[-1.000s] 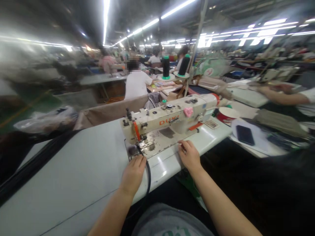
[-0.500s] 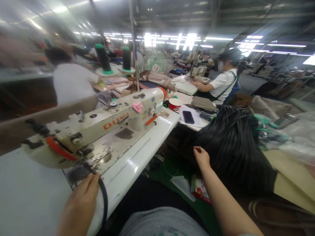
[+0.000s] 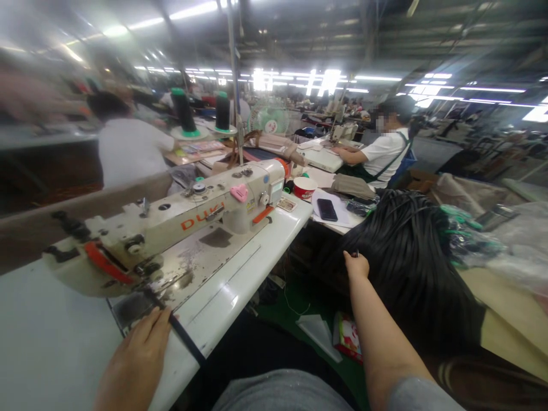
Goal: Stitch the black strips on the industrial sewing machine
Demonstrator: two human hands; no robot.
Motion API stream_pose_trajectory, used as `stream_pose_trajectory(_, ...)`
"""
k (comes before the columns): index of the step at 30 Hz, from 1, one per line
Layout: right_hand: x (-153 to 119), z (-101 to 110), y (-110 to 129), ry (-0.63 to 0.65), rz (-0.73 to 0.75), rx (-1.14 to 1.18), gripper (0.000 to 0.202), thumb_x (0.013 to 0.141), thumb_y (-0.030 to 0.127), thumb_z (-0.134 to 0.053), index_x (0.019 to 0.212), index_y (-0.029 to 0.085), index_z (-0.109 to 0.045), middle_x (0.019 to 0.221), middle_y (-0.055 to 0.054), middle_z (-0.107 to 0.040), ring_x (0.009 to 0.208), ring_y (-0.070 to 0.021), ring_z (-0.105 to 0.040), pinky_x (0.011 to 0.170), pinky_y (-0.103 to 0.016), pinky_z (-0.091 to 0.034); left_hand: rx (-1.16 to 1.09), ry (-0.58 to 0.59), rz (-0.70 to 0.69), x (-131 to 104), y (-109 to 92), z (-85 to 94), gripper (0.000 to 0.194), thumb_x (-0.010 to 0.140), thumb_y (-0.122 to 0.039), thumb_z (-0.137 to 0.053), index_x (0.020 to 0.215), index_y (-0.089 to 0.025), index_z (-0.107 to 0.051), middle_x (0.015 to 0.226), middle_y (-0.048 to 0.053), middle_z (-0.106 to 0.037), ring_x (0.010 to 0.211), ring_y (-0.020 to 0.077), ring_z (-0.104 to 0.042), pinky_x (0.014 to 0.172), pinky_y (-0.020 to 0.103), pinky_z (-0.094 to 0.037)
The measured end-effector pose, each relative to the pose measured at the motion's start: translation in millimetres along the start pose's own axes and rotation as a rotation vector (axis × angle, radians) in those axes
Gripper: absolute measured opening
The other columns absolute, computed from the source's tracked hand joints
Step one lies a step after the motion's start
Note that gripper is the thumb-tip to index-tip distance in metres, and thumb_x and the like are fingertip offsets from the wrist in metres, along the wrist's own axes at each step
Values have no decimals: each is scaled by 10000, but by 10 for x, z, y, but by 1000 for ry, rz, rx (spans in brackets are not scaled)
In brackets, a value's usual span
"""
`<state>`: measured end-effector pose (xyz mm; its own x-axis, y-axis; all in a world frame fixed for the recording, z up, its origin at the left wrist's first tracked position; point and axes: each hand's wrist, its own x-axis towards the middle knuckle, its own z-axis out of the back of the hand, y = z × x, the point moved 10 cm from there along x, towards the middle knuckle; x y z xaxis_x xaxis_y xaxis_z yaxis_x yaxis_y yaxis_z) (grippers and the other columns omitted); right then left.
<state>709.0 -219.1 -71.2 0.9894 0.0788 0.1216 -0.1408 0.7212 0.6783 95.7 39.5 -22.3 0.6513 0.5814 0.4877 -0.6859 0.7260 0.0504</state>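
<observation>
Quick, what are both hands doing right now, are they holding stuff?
Left hand: open, laid flat, fingertips at the black strip.
Right hand: closed on a small dark thing, too tiny to name.

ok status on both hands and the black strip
Left hand at black strip beside sewing machine; right hand by black strip pile, small dark item in fingers.

The view has swung toward three o'clock, putting the sewing machine [image 3: 201,214] at nine o'clock instead of the centre. The right hand [image 3: 357,265] has left the machine's near edge and now reaches out at four o'clock, beside the pile of black strips [image 3: 411,257], a small dark item [image 3: 355,253] showing at its fingers. The black strip [image 3: 187,338], curved before, runs straight toward five o'clock from the left hand [image 3: 139,354].
</observation>
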Motion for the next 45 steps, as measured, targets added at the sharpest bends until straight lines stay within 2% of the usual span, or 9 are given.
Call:
stream_pose_trajectory(8, -96, 56, -90, 79, -120, 187, 230, 665, 355, -812, 692, 195, -648, 610, -62, -681, 665, -262, -672, 649, -350, -500, 20, -16, -9, -34, 30, -66, 422, 993, -144, -395, 1331, -124, -647, 1318, 191, -668, 1186, 323, -647, 1019, 484, -541)
stream_pose_trajectory(12, -750, -336, -118, 188, -112, 365, 256, 646, 386, -784, 766, 185, -681, 646, -29, -701, 616, -209, -666, 602, -296, -503, 0, -41, -27, -72, 72, -135, 446, 988, -138, -403, 1379, -160, -615, 1341, 171, -665, 1202, 306, -648, 1020, 466, -540)
stream_pose_trajectory(16, -1582, -841, -123, 379, -122, 487, 250, 514, 333, -847, 595, 196, -654, 565, -11, -671, 575, -207, -648, 563, -291, -503, -61, -66, 25, -58, 100, -130, 447, 990, -166, -413, 1394, -210, -598, 1310, 137, -681, 1245, 301, -631, 1079, 475, -509)
stream_pose_trajectory(18, -1716, -936, -84, 412, -142, 534, 260, 519, 351, -854, 585, 193, -658, 543, -9, -646, 545, -197, -619, 523, -285, -476, -26, -60, 45, -24, 76, -104, 397, 1017, -202, -400, 1355, -177, -607, 1301, 150, -678, 1240, 309, -629, 1072, 473, -511)
stream_pose_trajectory(26, -804, -548, 231, 204, -241, 658, 533, 765, 665, -657, 929, 158, -682, 509, 70, -493, 409, -96, -366, 405, -245, -267, 107, -22, 16, 13, -17, -80, 342, 1039, -193, -396, 1252, -80, -639, 1306, 202, -663, 1246, 339, -621, 1074, 480, -514)
stream_pose_trajectory(34, -1642, -876, 334, 558, -269, 608, 526, 540, 505, -877, 877, 129, -732, 562, -1, -616, 374, -75, -361, 382, -225, -208, 71, -49, 94, 85, -39, 27, 309, 1000, -150, -466, 1234, -119, -665, 1286, 189, -684, 1189, 323, -659, 1063, 486, -538)
stream_pose_trajectory(37, -1546, -791, 424, 600, -267, 585, 584, 611, 546, -818, 1024, 145, -723, 628, 3, -634, 395, -70, -363, 387, -213, -208, 80, -8, 134, 164, -78, 98, 303, 973, -98, -489, 1218, -131, -665, 1280, 177, -682, 1182, 304, -660, 1067, 462, -537)
stream_pose_trajectory(41, -1187, -578, 499, 385, -270, 531, 553, 667, 529, -786, 1079, 164, -739, 730, -24, -651, 459, -103, -457, 389, -222, -281, 81, 64, 160, 239, -88, 107, 310, 957, -47, -481, 1204, -132, -648, 1292, 167, -668, 1201, 277, -649, 1094, 443, -520)
stream_pose_trajectory(45, -1329, -657, 619, 464, -235, 476, 529, 722, 570, -726, 1070, 173, -754, 789, -65, -684, 473, -131, -506, 377, -237, -320, 7, 97, 203, 270, -62, 122, 244, 1008, -135, -485, 1203, -146, -631, 1289, 163, -661, 1217, 272, -642, 1098, 460, -520)
